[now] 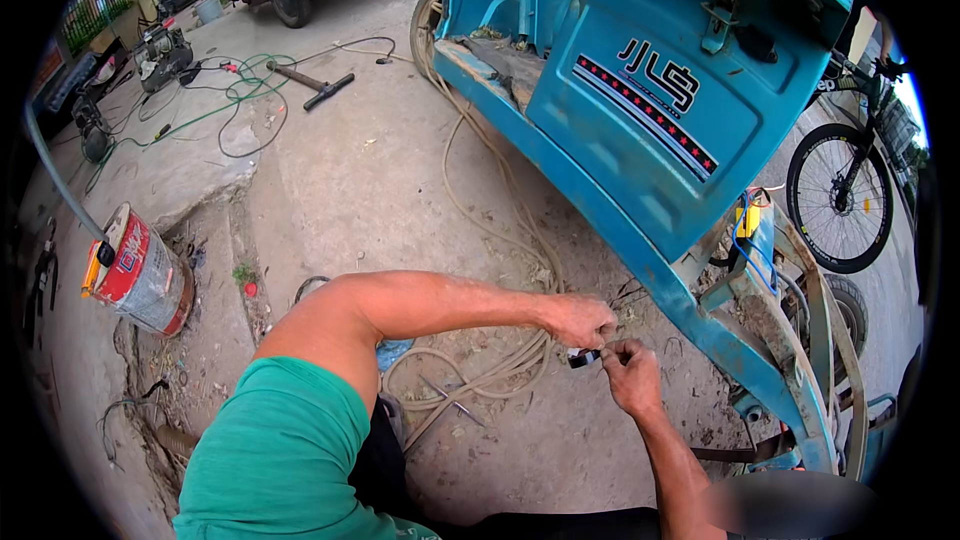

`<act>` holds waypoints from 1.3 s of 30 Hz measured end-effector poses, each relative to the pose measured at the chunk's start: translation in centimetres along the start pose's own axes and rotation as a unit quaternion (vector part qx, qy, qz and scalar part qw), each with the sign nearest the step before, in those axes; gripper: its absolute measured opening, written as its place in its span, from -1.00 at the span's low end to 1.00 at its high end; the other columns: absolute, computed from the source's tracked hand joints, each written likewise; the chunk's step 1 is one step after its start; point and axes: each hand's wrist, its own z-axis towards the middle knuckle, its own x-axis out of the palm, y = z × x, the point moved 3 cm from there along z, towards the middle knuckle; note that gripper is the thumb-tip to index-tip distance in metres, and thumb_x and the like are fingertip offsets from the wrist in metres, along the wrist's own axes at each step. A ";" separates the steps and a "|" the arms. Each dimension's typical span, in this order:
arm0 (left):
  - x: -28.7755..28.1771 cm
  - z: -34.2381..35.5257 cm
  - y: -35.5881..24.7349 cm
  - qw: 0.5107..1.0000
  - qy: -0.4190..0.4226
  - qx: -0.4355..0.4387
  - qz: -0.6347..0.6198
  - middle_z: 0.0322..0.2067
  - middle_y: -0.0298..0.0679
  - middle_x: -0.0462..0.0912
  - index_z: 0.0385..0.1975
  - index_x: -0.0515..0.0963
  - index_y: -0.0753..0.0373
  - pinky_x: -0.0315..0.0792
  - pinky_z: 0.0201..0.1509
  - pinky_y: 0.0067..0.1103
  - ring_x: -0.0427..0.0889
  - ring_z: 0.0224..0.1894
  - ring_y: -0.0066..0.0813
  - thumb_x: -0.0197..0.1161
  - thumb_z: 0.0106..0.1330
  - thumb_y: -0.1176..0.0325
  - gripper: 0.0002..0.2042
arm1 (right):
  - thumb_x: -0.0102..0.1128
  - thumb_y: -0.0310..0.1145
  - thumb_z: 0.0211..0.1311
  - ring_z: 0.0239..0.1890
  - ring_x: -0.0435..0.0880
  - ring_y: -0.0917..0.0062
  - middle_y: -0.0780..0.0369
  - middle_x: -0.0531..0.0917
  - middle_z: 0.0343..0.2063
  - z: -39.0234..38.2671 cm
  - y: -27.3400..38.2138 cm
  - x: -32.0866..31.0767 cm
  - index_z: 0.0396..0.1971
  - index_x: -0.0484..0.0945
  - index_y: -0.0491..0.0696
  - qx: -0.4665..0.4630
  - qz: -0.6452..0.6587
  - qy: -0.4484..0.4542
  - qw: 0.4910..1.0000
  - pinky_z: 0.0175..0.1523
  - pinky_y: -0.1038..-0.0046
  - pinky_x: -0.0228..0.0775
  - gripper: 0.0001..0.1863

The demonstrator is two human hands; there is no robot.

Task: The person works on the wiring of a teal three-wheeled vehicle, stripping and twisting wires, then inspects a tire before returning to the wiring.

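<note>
My left hand (580, 322) reaches across from the left, its fingers curled closed. What lies inside them is hidden. Just below and to the right, my right hand (632, 380) is closed in a pinch, thumb against fingers. At its fingertips sits a small roll of black tape (584, 359), with a pale patch on its upper side. The fingertips of both hands nearly meet over the ground beside the blue three-wheeled vehicle (620, 210). Loops of beige hose (500, 370) lie on the concrete to the left of the roll.
The vehicle's frame and exposed blue wires (745, 240) stand to my right. At left is a rusty red-and-white can (150, 275). A T-handled tool (320, 90), green cable (235, 95) and a compressor-like machine (165, 55) lie farther off. A bicycle (840, 195) stands at far right.
</note>
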 end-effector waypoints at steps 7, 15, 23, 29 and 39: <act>-0.8 -0.1 -1.1 0.999 0.026 0.014 0.012 -0.51 0.01 0.62 -0.49 0.55 0.35 0.43 -0.28 -0.20 0.64 -0.34 0.00 0.20 0.07 0.36 -0.84 | 0.28 -0.33 0.09 -0.39 0.69 0.30 0.06 0.68 -0.49 -0.5 0.0 0.1 -0.38 0.62 -0.21 0.023 -0.019 0.009 1.000 -0.23 0.31 0.49 -0.78; -4.4 -3.3 -16.7 0.980 0.118 0.161 0.005 -0.09 0.00 0.62 0.39 0.19 0.13 0.54 -0.12 -0.25 0.65 -0.22 -0.05 0.27 0.26 0.32 -0.33 | 0.22 -0.18 0.13 -0.26 0.68 0.20 0.00 0.69 -0.35 1.6 -4.2 1.0 -0.25 0.61 -0.14 0.101 0.034 0.141 0.984 -0.17 0.19 0.46 -0.67; -6.5 -3.6 -26.2 0.869 0.201 0.227 -0.390 -0.23 -0.12 0.67 0.47 -0.49 0.25 0.50 -0.30 -0.60 0.57 -0.46 -0.53 0.52 0.12 0.41 0.21 | 0.23 -0.17 0.13 -0.26 0.69 0.21 -0.01 0.70 -0.35 -0.1 -5.8 0.5 -0.25 0.61 -0.14 0.080 0.069 0.150 0.983 -0.17 0.20 0.46 -0.66; -5.7 -3.8 -27.9 0.842 0.157 0.315 -0.409 -0.33 -0.19 0.61 0.48 -0.41 0.29 0.44 -0.43 -0.63 0.51 -0.51 -0.53 0.48 0.20 0.18 0.15 | 0.23 -0.16 0.12 -0.26 0.69 0.22 -0.01 0.70 -0.35 -0.7 -6.6 0.5 -0.24 0.62 -0.15 0.062 0.069 0.140 0.986 -0.17 0.21 0.46 -0.64; -8.8 -3.9 -30.1 0.874 0.188 0.244 -0.377 -0.32 -0.19 0.60 0.48 -0.36 0.30 0.43 -0.44 -0.61 0.49 -0.51 -0.54 0.47 0.20 0.18 0.12 | 0.24 -0.14 0.11 -0.26 0.69 0.23 -0.01 0.70 -0.34 -0.2 -6.9 0.7 -0.23 0.63 -0.16 0.028 0.080 0.127 0.988 -0.17 0.23 0.47 -0.62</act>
